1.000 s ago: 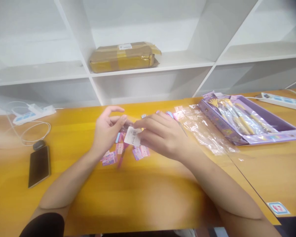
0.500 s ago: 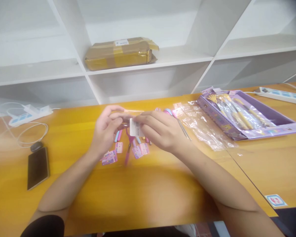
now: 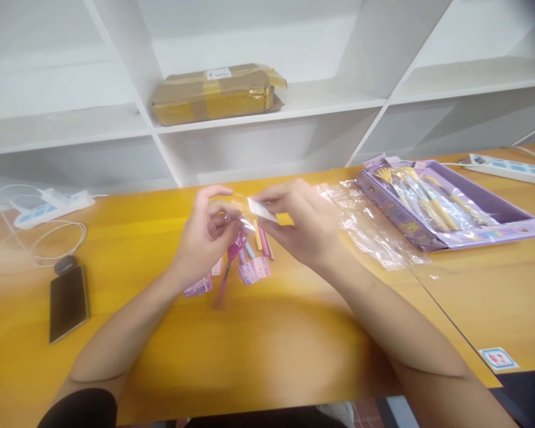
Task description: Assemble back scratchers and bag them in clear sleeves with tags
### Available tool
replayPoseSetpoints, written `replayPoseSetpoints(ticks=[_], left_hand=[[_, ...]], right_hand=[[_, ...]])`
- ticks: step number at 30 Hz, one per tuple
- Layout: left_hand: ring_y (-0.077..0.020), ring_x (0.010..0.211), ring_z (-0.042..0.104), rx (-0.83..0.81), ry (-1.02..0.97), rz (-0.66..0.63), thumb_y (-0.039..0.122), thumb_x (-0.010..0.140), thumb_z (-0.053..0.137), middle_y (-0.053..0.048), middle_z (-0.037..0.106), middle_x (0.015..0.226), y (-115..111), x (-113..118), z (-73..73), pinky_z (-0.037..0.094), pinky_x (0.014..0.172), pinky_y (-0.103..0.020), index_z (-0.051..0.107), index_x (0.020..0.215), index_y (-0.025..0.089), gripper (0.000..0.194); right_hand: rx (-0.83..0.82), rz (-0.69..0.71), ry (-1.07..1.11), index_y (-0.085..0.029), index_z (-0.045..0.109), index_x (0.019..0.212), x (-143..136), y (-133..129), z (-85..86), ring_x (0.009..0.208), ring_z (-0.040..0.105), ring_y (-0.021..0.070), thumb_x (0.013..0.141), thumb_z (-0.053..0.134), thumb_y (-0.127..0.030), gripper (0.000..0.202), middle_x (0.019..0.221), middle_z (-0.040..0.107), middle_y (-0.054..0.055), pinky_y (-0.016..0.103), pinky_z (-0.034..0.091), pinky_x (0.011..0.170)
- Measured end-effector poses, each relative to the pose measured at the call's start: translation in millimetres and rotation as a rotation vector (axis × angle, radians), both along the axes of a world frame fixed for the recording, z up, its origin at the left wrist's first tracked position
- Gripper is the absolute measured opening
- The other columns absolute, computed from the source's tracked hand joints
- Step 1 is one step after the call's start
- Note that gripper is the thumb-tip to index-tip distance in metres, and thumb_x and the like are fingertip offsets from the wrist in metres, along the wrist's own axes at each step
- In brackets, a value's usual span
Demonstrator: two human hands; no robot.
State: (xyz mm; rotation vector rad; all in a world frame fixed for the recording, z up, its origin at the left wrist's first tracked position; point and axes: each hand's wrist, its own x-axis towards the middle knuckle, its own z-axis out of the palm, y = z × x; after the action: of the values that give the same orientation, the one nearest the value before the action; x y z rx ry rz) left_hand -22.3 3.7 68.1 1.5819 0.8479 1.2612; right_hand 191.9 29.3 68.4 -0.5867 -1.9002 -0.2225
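Left hand and right hand are both clamped on a clear wrapper, white label by the right fingers. Pink tool (kinda blurry, tbh) pokes down beneath the left, over the worktop near small printed cards.

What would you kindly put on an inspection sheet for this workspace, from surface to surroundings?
Surface: wooden table; sticker near the right corner.
Items in hand: clear wrapper, white label.
Hands: left hand curled on the wrapper; right hand pinching the label.
Clutter: pink tool below the left hand, blurred; cards between the forearms; loose plastic; phone; purple box with wrapped tools.
Cables: white cable looped near the left power strip; right power strip.
Surroundings: taped carton on white shelf.
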Motion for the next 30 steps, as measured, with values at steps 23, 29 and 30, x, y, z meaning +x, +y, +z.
replayPoseSetpoints(ticks=[23,29,30], left_hand=[[-0.0238,0.108,0.074,0.070,-0.090,-0.034,0.022,0.099,0.066,-0.009,0.071,0.121,-2,-10,5.3,0.071,0.098,-0.046,0.085,0.118,0.027,0.028],[-0.0267,0.115,0.075,0.012,-0.116,-0.060,0.025,0.098,0.066,-0.010,0.075,0.129,-3,-9,10.5,0.070,0.101,-0.048,0.085,0.119,0.027,0.028],[-0.0276,0.118,0.075,0.005,-0.127,-0.072,0.024,0.098,0.065,-0.010,0.075,0.130,-3,-9,11.2,0.069,0.103,-0.049,0.085,0.119,0.026,0.029]], right_hand=[[-0.089,-0.118,0.233,-0.027,0.062,0.115,-2,-14,10.4,0.096,0.068,0.0234,0.111,0.053,-0.023,0.010,0.103,0.073,0.006,0.046,0.053,0.092],[-0.125,0.040,-0.080,-0.025,0.069,0.116,7,-17,22.8,0.097,0.068,0.0213,0.112,0.052,-0.017,0.019,0.106,0.073,0.007,0.040,0.056,0.086],[-0.118,0.042,-0.107,-0.025,0.069,0.118,7,-16,23.3,0.097,0.069,0.0213,0.112,0.052,-0.016,0.020,0.106,0.073,0.007,0.039,0.056,0.086]])
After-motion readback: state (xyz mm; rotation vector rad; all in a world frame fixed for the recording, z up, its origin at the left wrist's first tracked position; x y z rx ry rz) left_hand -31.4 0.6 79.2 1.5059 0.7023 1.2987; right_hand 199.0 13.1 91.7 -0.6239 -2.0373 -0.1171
